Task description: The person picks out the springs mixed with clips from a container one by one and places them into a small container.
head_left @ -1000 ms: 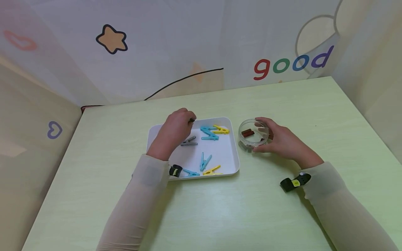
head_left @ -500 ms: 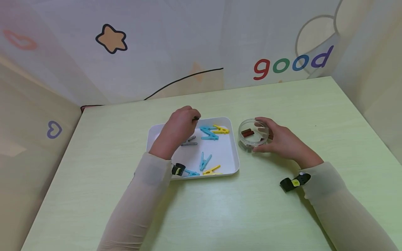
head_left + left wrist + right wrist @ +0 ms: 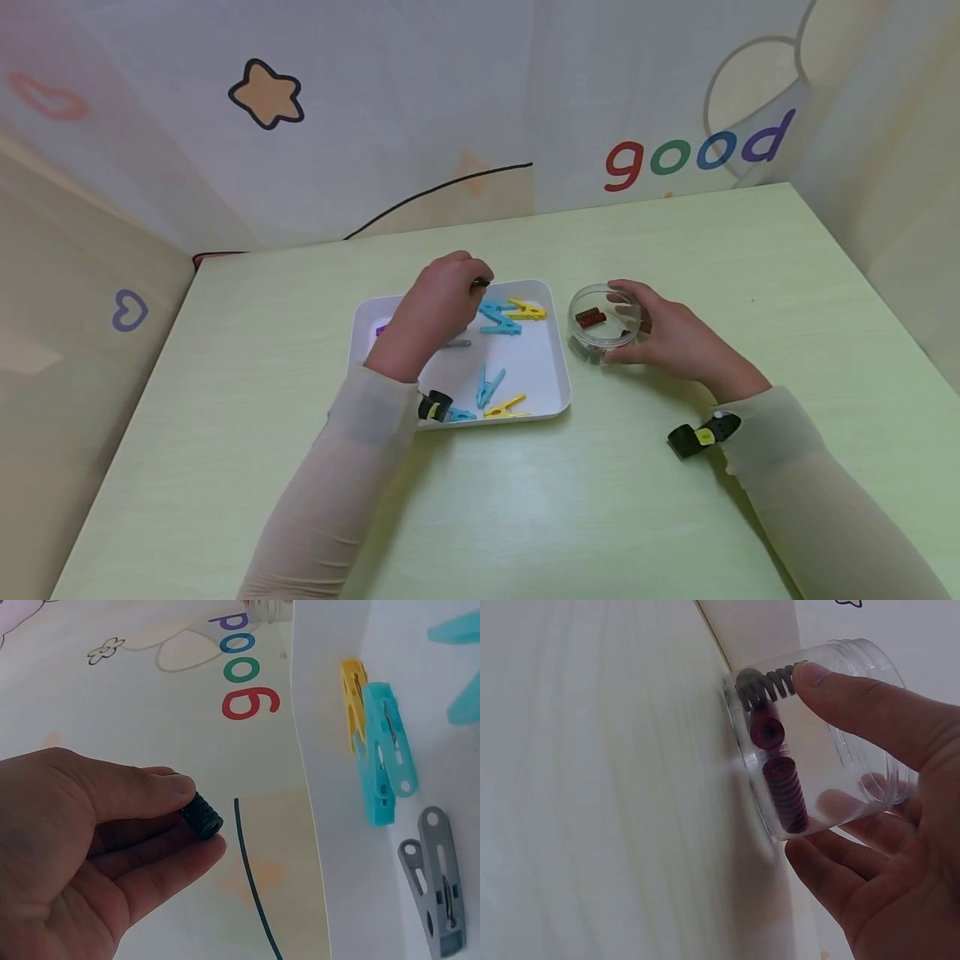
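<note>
My left hand (image 3: 442, 308) is over the far side of the white tray (image 3: 528, 367). In the left wrist view its thumb and fingers pinch a small dark green coil spring (image 3: 202, 816). My right hand (image 3: 671, 337) grips a clear plastic jar (image 3: 821, 742) that stands on the table to the right of the tray. Inside the jar lie two dark red coil springs, one of them in front (image 3: 786, 796), and a dark grey-looking spring (image 3: 765, 686). The jar's mouth is uncovered.
Clothespins lie in the tray: blue ones (image 3: 490, 387), yellow ones (image 3: 506, 407) and a grey one (image 3: 435, 885). A bit of purple (image 3: 380, 331) shows beside my left wrist. The pale table (image 3: 540, 517) meets a printed cloth backdrop (image 3: 420, 100) behind.
My left hand has moved a little to the right over the tray with the spring in its fingers. A purple bit has come into view. The right hand and jar have stayed put.
</note>
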### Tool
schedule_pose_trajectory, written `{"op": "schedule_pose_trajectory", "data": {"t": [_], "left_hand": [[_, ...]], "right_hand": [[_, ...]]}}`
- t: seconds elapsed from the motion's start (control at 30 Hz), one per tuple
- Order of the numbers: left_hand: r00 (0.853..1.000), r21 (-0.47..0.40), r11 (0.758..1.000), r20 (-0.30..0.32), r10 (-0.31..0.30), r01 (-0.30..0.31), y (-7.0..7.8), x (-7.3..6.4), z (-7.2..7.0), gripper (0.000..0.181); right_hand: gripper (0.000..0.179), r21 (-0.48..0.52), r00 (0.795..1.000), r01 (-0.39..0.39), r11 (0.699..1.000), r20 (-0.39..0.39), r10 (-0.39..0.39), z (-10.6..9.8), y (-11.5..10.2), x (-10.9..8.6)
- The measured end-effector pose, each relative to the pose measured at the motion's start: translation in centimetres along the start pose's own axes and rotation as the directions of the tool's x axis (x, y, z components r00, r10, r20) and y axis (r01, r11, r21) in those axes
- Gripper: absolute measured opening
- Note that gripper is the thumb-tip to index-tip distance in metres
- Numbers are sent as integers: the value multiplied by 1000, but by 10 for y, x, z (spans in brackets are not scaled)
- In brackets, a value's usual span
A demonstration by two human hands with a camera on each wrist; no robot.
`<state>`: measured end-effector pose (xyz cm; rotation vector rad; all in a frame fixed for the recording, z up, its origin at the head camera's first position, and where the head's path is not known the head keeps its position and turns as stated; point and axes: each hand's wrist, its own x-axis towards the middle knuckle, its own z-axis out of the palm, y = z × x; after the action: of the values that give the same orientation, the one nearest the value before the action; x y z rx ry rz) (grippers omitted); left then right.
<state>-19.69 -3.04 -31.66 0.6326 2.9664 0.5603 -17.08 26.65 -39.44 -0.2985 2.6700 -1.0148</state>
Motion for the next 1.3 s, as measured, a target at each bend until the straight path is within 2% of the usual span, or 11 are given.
{"op": "schedule_pose_trajectory", "data": {"t": [0.3,0.5,0.63,1.0,1.3], "left_hand": [[999,-73,997,-6,34,-34,6,1,2,23],[997,-169,982,-9,78,-79,10,3,7,22],[996,-202,975,-12,92,-93,15,3,8,21],[996,-274,959,24,82,-73,22,8,18,21],[995,-299,950,15,94,-85,27,10,24,19]], "right_hand": [[101,8,1000,2,1000,3,-2,1,0,1],[101,14,1000,3,1000,5,-3,1,0,1],[101,13,1000,-1,1000,6,1,1,0,1],[101,-3,1000,-3,1000,3,3,1,-1,1],[104,0,1000,-9,1000,8,9,-1,-2,1]]}}
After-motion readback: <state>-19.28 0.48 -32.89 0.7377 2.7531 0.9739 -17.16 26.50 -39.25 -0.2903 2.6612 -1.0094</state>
